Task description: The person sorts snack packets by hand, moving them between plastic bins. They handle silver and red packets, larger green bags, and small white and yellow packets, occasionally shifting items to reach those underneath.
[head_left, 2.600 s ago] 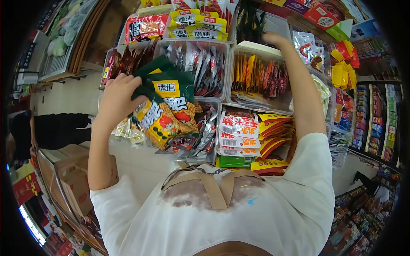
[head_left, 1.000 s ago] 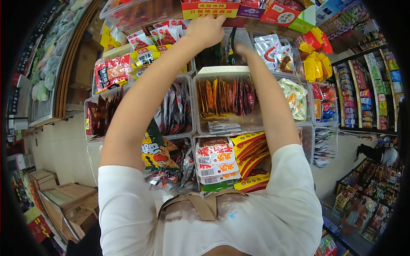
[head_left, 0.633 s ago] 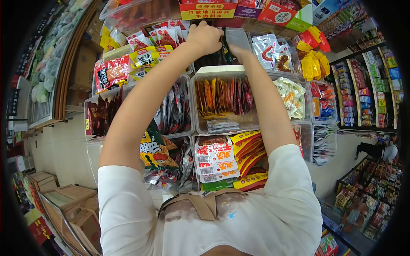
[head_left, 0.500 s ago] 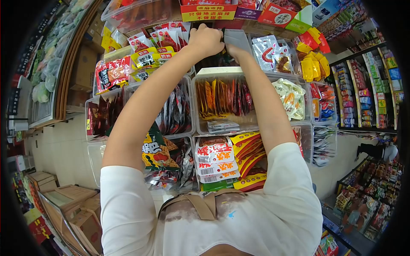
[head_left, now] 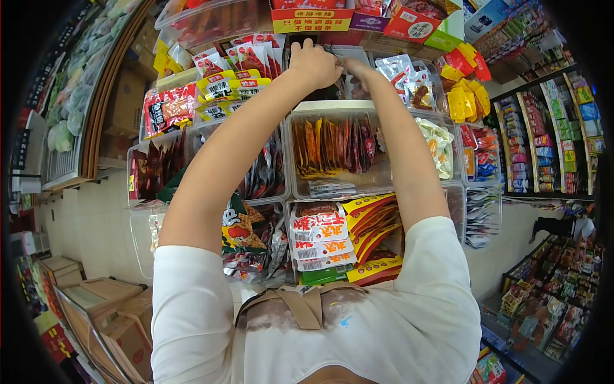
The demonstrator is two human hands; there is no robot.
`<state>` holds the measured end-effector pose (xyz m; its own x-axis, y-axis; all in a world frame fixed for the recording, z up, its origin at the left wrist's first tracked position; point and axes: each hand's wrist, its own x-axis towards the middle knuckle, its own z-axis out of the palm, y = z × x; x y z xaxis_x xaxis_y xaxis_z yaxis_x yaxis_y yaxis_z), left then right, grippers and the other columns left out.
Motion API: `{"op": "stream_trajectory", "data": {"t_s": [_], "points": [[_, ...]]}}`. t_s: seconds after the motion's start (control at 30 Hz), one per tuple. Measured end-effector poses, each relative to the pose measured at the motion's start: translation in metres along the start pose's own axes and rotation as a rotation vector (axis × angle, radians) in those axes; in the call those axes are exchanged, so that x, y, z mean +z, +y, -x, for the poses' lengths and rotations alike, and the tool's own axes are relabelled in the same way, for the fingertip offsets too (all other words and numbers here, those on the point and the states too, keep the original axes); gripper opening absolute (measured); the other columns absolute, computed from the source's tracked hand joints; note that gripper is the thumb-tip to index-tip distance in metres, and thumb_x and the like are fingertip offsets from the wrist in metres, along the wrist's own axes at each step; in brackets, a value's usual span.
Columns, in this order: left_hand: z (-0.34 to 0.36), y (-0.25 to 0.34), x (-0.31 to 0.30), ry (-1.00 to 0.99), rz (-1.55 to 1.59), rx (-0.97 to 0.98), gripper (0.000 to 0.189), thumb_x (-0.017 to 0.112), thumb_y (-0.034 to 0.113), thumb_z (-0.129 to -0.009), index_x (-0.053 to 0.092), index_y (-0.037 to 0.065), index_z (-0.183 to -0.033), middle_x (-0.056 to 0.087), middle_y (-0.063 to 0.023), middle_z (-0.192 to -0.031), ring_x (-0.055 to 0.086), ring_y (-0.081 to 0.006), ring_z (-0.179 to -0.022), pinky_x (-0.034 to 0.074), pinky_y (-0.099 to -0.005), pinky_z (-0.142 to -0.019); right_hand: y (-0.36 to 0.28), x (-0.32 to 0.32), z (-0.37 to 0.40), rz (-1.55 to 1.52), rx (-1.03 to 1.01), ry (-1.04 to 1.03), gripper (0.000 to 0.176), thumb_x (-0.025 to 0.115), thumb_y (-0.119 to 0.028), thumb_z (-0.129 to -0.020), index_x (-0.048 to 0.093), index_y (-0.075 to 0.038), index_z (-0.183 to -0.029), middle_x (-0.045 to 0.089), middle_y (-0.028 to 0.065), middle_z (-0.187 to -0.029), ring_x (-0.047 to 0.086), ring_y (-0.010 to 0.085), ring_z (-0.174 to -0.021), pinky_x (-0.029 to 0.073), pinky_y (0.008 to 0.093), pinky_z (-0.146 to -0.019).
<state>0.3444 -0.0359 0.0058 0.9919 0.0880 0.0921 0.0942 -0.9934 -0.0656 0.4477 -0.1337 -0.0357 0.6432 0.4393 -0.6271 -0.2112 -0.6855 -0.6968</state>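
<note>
Both hands are at a clear bin in the upper middle of the view. My left hand point(head_left: 314, 66) has its fingers bent over the bin's left side; their tips and anything they grip are hidden. Just to its right, my right hand point(head_left: 361, 78) reaches in with curled fingers, and what they touch is too small to make out. Below the hands, a clear bin point(head_left: 374, 185) holds upright orange and red packets point(head_left: 329, 144). White and red packets point(head_left: 256, 54) stand left of my left hand, and silver packets point(head_left: 400, 70) lie right of my right hand.
Nearer my body are white packets point(head_left: 318, 237), yellow packets point(head_left: 371, 224) and a green snack bag point(head_left: 242, 224). Boxes point(head_left: 311, 20) line the far edge. Shelves point(head_left: 543, 137) stand at right, cartons point(head_left: 121, 326) at lower left, and a person point(head_left: 579, 228) is at far right.
My left hand has shifted slightly right and downward. My right hand has moved a little to the right, with more of its fingers showing. The view has shifted slightly.
</note>
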Motion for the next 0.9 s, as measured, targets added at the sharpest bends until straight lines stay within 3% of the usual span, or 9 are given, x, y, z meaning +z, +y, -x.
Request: {"op": "stream_trajectory", "data": {"t_s": [0.07, 0.13, 0.47, 0.53, 0.6, 0.67, 0.73, 0.8, 0.9], "points": [[0.0, 0.003, -0.002, -0.026, 0.007, -0.017, 0.036, 0.042, 0.042, -0.08, 0.061, 0.019, -0.1, 0.057, -0.0113, -0.099, 0.046, -0.0276, -0.1, 0.034, -0.0453, -0.082, -0.003, 0.001, 0.005, 0.035, 0.04, 0.058, 0.066, 0.033, -0.056, -0.078, 0.028, -0.014, -0.13, 0.028, 0.016, -0.131, 0.032, 0.0355, -0.117, 0.041, 0.0507, -0.081], [-0.001, 0.005, -0.006, -0.013, 0.022, -0.027, 0.036, 0.042, 0.041, -0.08, 0.061, 0.019, -0.1, 0.057, -0.0115, -0.098, 0.048, -0.028, -0.098, 0.035, -0.0451, -0.082, -0.008, 0.004, 0.019, -0.035, -0.007, 0.018, 0.052, 0.038, -0.041, -0.081, 0.032, -0.019, -0.128, 0.023, 0.0119, -0.137, 0.029, 0.0377, -0.118, 0.037, 0.0539, -0.084], [0.052, -0.021, -0.093, 0.246, 0.152, 0.146, 0.033, 0.047, 0.036, -0.079, 0.059, 0.008, -0.092, 0.061, -0.0134, -0.079, 0.06, -0.0306, -0.071, 0.047, -0.0405, -0.066, 0.003, 0.009, 0.0, 0.0, -0.173, -0.096, 0.055, 0.033, -0.047, -0.083, 0.031, -0.016, -0.129, 0.028, 0.011, -0.134, 0.028, 0.0326, -0.119, 0.031, 0.0539, -0.088], [0.084, -0.032, -0.129, 0.195, 0.197, 0.152, 0.032, 0.048, 0.033, -0.079, 0.059, 0.004, -0.089, 0.06, -0.0144, -0.084, 0.059, -0.0258, -0.078, 0.046, -0.034, -0.07, 0.001, 0.003, -0.01, 0.033, -0.078, -0.036, 0.057, 0.032, -0.049, -0.084, 0.029, -0.017, -0.131, 0.027, 0.0119, -0.134, 0.025, 0.032, -0.122, 0.028, 0.0544, -0.09], [0.125, -0.045, -0.175, 0.012, 0.37, 0.21, 0.018, 0.046, 0.016, -0.082, 0.047, -0.001, -0.085, 0.058, -0.0189, -0.076, 0.06, -0.0301, -0.07, 0.048, -0.0402, -0.059, 0.005, -0.003, -0.013, 0.165, -0.163, 0.055, 0.067, 0.033, -0.059, -0.081, 0.033, -0.01, -0.126, 0.037, 0.0137, -0.123, 0.04, 0.0297, -0.109, 0.033, 0.0516, -0.088], [0.165, -0.066, -0.159, 0.054, 0.384, 0.246, 0.018, 0.052, 0.018, -0.078, 0.053, 0.002, -0.087, 0.059, -0.015, -0.08, 0.058, -0.0284, -0.075, 0.046, -0.0372, -0.066, -0.001, -0.004, 0.018, 0.35, -0.254, 0.166, 0.071, 0.033, -0.059, -0.081, 0.031, -0.006, -0.128, 0.039, 0.0151, -0.125, 0.038, 0.03, -0.113, 0.027, 0.0498, -0.094], [0.201, -0.081, -0.147, 0.115, 0.393, 0.281, 0.021, 0.057, 0.02, -0.075, 0.058, 0.005, -0.089, 0.06, -0.0111, -0.084, 0.057, -0.0267, -0.08, 0.044, -0.0341, -0.072, -0.011, -0.021, 0.043, 0.605, -0.442, 0.078, 0.068, 0.031, -0.058, -0.082, 0.036, -0.008, -0.127, 0.029, 0.0141, -0.134, 0.026, 0.0255, -0.124, 0.025, 0.0405, -0.098], [0.231, -0.088, -0.141, -0.088, 0.392, 0.254, 0.022, 0.063, 0.014, -0.07, 0.056, 0.005, -0.088, 0.057, -0.0098, -0.092, 0.054, -0.0248, -0.086, 0.043, -0.0313, -0.074, -0.007, -0.031, 0.053, 0.594, -0.599, 0.122, 0.068, 0.03, -0.059, -0.082, 0.044, -0.005, -0.121, 0.038, 0.0134, -0.129, 0.034, 0.0219, -0.12, 0.025, 0.0331, -0.098], [0.264, -0.093, -0.107, -0.054, 0.252, 0.113, 0.025, 0.066, 0.013, -0.066, 0.054, 0.005, -0.086, 0.051, -0.0085, -0.105, 0.05, -0.0254, -0.092, 0.042, -0.0334, -0.075, -0.014, -0.037, 0.104, 0.687, -0.444, 0.068, 0.067, 0.027, -0.06, -0.082, 0.042, -0.009, -0.123, 0.041, 0.0094, -0.127, 0.039, 0.0245, -0.113, 0.029, 0.0377, -0.095]]}}
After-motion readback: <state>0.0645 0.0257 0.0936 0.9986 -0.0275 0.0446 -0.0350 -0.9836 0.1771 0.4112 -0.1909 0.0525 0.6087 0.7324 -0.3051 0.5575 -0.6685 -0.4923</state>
